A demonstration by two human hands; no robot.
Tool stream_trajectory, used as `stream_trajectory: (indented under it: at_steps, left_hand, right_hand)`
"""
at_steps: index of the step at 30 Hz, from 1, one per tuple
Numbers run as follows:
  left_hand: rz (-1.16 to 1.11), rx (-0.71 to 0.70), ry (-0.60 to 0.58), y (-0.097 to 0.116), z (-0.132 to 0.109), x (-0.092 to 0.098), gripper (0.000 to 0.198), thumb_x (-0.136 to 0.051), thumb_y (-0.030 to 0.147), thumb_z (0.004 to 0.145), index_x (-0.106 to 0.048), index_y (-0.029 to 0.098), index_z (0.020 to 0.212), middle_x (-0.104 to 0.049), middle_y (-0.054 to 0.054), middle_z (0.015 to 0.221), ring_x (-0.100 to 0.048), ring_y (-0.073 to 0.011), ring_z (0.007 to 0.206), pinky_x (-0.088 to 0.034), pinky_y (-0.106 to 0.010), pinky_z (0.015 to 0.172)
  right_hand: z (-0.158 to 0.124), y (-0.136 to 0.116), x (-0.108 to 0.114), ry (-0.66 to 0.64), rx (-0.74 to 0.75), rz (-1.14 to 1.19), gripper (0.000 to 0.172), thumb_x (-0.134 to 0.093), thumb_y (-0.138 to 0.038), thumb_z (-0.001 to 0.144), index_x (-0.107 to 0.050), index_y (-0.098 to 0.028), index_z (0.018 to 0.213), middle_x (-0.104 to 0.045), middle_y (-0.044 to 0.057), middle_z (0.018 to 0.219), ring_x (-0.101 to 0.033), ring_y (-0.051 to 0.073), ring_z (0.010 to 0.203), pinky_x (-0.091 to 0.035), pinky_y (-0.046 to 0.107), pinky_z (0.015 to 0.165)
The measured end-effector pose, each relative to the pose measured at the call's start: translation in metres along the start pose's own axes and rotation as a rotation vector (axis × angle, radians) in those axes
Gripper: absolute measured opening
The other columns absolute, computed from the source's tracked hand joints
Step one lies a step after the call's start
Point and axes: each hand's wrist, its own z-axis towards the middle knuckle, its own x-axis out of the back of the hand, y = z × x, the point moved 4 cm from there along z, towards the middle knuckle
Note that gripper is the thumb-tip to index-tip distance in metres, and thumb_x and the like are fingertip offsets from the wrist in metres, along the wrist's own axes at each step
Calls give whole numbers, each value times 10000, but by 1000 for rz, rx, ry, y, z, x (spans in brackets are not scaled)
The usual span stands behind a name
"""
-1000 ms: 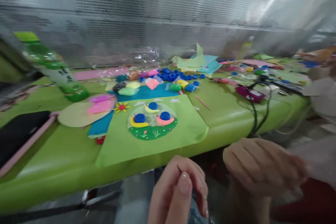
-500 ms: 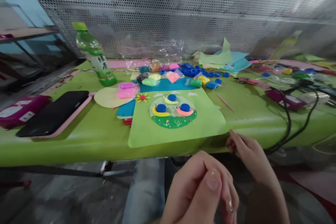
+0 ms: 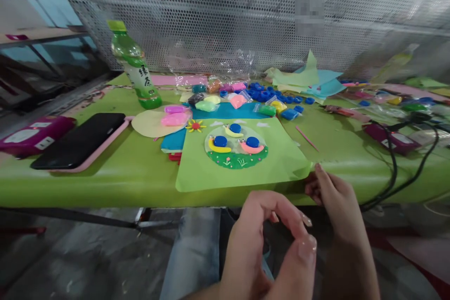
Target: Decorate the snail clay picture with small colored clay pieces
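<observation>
A light green sheet of paper (image 3: 197, 173) lies at the table's front edge, its right corner curling up. It bears a clay picture: snails with blue shells (image 3: 252, 142), dark green grass (image 3: 230, 161), and a yellow sun flower with a red centre (image 3: 196, 125). My right hand (image 3: 332, 192) pinches the sheet's right front corner between thumb and fingers. In front of the table, nearer the camera, my left hand (image 3: 270, 243) is raised with thumb and curved fingers apart, and nothing shows between them. Under the sheet lies a blue board (image 3: 174, 141).
Clay bags (image 3: 207, 105) and many blue caps (image 3: 263, 93) lie behind the sheet. A green tea bottle (image 3: 142, 75), a phone (image 3: 84, 138) and a magenta box (image 3: 35, 136) are on the left. Black cables (image 3: 393, 168) hang over the table's edge at right.
My left hand's thumb and fingers have parted from a closed pose. My right hand stays at the paper corner, which is lifted slightly more. The camera view has shifted a little.
</observation>
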Motion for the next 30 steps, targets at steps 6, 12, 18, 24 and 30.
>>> stream_trajectory:
  at_steps: [6,12,18,24,30]
  left_hand:
    - [68,-110,21,4,4,0,285,-460,-62,711,-526,213,749,-530,20,788,-482,-106,765,-394,-232,706]
    - [133,-130,-5,2,5,6,301,-447,-86,691,-463,166,527,-479,21,804,-472,-94,809,-363,-205,656]
    - [158,-137,-59,-2,5,15,293,-475,-35,690,-445,155,469,-484,17,802,-454,-108,796,-336,-237,672]
    - [226,-101,-41,-7,3,22,294,-474,-23,677,-427,164,455,-490,-11,780,-474,-140,826,-383,-261,718]
    - [279,-154,-85,-12,5,25,284,-441,-62,652,-424,173,494,-489,-6,768,-499,-125,824,-417,-229,692]
  right_hand:
    - [1,-5,-1,-43,65,-109,466,-533,-586,756,-519,-176,535,-488,-9,452,-383,91,376,-285,224,381]
    - [1,0,-2,-18,5,43,362,-566,-466,756,-500,-182,542,-505,-21,459,-379,74,366,-279,204,363]
    - [0,0,-2,32,13,439,240,-714,-328,621,-528,-176,620,-443,-57,465,-348,46,382,-222,162,337]
    - [-1,2,-3,-38,-98,681,344,-819,-309,503,-517,-162,575,-366,-88,450,-278,3,366,-220,124,326]
    - [0,12,-7,-21,-167,790,424,-838,-348,469,-460,-189,579,-321,-112,393,-271,14,327,-264,135,315]
